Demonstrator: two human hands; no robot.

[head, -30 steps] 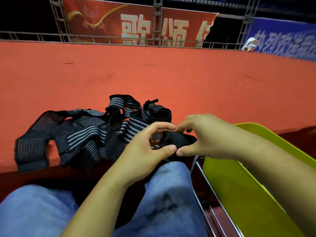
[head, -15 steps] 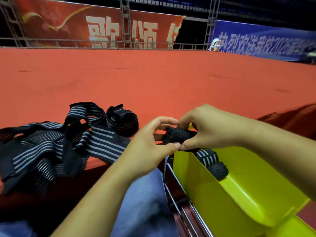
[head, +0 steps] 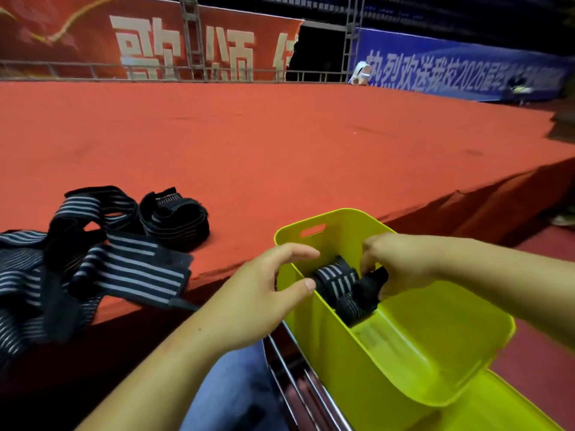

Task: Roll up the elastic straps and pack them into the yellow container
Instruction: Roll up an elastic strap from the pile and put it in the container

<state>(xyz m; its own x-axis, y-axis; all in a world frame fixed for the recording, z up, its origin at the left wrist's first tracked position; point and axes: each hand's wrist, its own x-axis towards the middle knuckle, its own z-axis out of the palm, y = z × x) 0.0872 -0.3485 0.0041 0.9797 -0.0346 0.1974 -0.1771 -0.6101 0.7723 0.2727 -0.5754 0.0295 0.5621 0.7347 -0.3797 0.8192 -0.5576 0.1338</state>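
The yellow container (head: 342,368) sits under my right hand (head: 401,265), its long wall just past the thumb of my left hand (head: 258,290). Rolled straps crowd the inside corner nearest that thumb. There is a striped roll (head: 334,276) with grey bands across black, a lower roll (head: 351,307) nearer to me, and a dark roll (head: 373,283). My right hand grips the dark roll, fingers curled down over it inside the box. Toward my right forearm the container's floor is plain yellow plastic, and a slot handle is cut in the end wall beyond my fingers.

My left hand holds nothing. Its fingers are loosely curved, and the thumb tip is at the container's rim beside the striped roll.

Left of my left hand the loose straps (head: 93,269) lie in a tangled heap on the edge of the red platform (head: 280,150). They are black elastic with pale grey stripes, flat and twisted, and one is loosely coiled on the far side. Below my left wrist are my jeans (head: 230,393), and beside them metal bars (head: 298,384) run under the container.
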